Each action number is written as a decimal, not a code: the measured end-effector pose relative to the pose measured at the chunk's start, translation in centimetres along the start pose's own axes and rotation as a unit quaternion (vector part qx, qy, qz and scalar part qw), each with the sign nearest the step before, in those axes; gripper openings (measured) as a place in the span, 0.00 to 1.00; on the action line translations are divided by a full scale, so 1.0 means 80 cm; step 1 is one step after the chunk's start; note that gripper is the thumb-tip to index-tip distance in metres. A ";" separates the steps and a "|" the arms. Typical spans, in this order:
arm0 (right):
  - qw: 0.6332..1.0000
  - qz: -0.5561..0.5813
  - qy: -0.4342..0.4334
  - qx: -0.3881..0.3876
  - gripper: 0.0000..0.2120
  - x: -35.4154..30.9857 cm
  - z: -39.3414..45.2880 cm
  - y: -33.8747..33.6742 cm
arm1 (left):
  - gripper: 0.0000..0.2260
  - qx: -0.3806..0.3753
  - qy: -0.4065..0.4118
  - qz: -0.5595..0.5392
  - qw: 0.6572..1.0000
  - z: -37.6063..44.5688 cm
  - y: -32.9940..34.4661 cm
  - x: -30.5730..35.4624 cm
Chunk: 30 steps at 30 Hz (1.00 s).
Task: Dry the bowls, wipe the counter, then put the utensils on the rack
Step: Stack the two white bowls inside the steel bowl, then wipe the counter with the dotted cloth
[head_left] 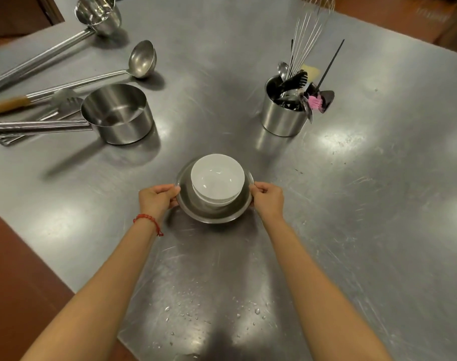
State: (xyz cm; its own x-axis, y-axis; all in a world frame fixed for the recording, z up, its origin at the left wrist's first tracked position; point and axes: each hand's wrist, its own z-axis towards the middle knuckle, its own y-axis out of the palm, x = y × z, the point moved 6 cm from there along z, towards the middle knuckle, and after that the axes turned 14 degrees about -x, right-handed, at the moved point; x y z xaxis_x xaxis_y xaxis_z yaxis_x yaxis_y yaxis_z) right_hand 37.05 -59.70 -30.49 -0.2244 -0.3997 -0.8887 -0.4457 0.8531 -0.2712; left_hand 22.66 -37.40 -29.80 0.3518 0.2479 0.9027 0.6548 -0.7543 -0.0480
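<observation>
While both arms reach forward into the middle of the frame, I see the left hand (158, 199) curled around the left rim of a steel bowl (214, 214) and the right hand (267, 198) curled around its right rim, thumbs on top of the edge and fingers underneath. Stacked white bowls (217, 177) sit inside that steel bowl, at least two of them, the top one upright and glossy. I cannot tell whether the steel bowl rests on the steel counter (365, 204) or is just off it. A red bracelet (148, 220) circles the left wrist. Water droplets (222, 313) lie scattered on the counter toward the lower centre of the frame, between the forearms. At centre left stands a steel saucepan (118, 113) with its long handle pointing to the left edge; above it lie a ladle (141, 59) and, in the upper left, a large dipper (99, 13). At centre right a steel canister (283, 114) holds upright utensils, among them a whisk (307, 35) and a pink brush (315, 101).
</observation>
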 end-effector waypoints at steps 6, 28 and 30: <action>1.000 -0.015 -0.017 -0.010 0.10 -0.005 -0.014 -0.012 | 0.13 0.053 0.086 0.198 0.975 -0.021 0.008 0.027; 0.923 -0.285 0.060 0.252 0.17 0.244 -0.399 -0.459 | 0.19 -0.301 0.428 0.611 0.594 -0.390 0.495 -0.073; 0.918 -0.280 0.080 0.269 0.18 0.272 -0.429 -0.502 | 0.20 -0.318 0.425 0.608 0.591 -0.429 0.536 -0.096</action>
State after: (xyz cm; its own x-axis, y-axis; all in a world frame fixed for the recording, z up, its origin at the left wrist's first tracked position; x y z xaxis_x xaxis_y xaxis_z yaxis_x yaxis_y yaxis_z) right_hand 20.32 -114.19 -26.23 -0.2347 -0.8338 -0.4998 -0.0479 0.5234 -0.8507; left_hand 25.08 -92.49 -24.13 -0.3358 -0.9030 0.2680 -0.2149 -0.2036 -0.9552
